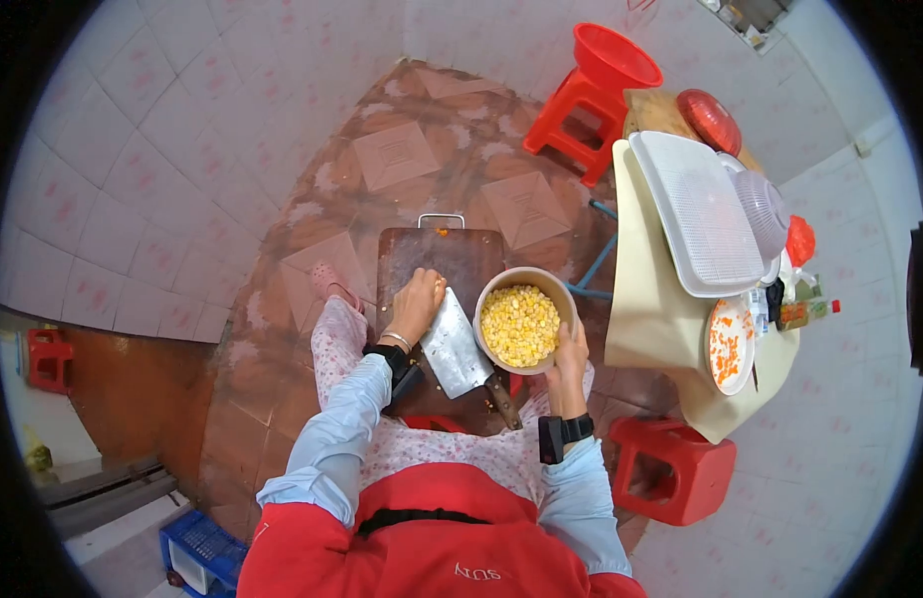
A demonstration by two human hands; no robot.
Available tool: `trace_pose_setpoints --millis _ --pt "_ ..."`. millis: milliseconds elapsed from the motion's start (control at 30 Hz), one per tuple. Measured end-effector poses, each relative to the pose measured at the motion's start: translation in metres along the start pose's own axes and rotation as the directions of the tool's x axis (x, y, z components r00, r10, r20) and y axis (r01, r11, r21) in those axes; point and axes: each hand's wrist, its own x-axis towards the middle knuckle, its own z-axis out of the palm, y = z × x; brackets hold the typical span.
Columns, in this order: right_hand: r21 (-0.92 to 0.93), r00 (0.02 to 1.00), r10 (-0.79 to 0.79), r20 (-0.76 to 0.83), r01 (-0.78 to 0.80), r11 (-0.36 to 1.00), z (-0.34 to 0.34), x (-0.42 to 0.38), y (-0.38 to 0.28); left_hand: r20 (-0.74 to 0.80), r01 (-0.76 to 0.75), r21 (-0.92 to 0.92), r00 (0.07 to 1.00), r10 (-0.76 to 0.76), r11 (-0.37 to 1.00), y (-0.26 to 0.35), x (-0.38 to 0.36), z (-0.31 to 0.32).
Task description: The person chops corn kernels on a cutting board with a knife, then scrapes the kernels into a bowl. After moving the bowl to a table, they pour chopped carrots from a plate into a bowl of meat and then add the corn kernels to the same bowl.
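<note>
My right hand (568, 361) grips the side of a round, light-coloured bowl (478, 332), thumb at its rim. Yellow corn kernels (520, 325) fill much of the bowl, which is held over the right edge of a dark wooden cutting board (442, 257). My left hand (417, 305) is over the board with its fingers curled together; what they hold, if anything, is hidden. Beside that hand a cleaver (455, 347) lies on the board, its broad blade angled up-left and its wooden handle toward my lap. Small crumbs dot the board.
To the right, a cloth-covered table (642, 299) bears a white basket (696, 214) and a plate with orange bits (730, 346). Red stools stand near (673, 468) and far (579, 118), the far one under a red basin (618, 57). A blue crate (204, 551) is at lower left.
</note>
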Motion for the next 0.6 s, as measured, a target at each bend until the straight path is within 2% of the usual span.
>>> trace_pose_setpoints --millis 33,100,333,400,467,533,600 --pt "0.006 1.000 0.006 -0.003 -0.006 1.000 0.001 -0.003 -0.004 0.000 0.001 -0.004 1.000 -0.001 1.000 0.000 -0.001 0.002" --pt "0.013 1.000 0.014 -0.005 -0.014 1.000 0.000 -0.006 -0.009 -0.080 -0.172 0.127 0.980 0.183 0.977 -0.002 -0.002 0.009" --pt "0.014 1.000 0.002 0.016 -0.002 1.000 -0.005 -0.002 -0.006 0.005 -0.147 0.107 0.989 0.147 0.983 0.002 -0.016 0.007" --pt "0.027 1.000 -0.018 0.008 0.017 0.999 -0.007 0.001 -0.005 -0.068 -0.224 0.152 0.969 0.237 0.963 0.010 -0.018 0.000" --pt "-0.043 0.992 -0.124 0.005 0.124 0.991 -0.005 0.004 0.000 -0.107 -0.254 0.178 0.955 0.275 0.951 0.014 -0.020 -0.006" --pt "-0.025 0.993 -0.112 -0.023 0.111 0.994 0.003 0.000 -0.004 -0.151 -0.275 0.210 0.939 0.309 0.938 0.022 -0.021 -0.013" --pt "-0.123 0.980 -0.201 -0.005 0.199 0.972 0.006 0.001 -0.002 -0.186 -0.300 -0.118 0.943 0.275 0.947 0.034 -0.021 -0.025"
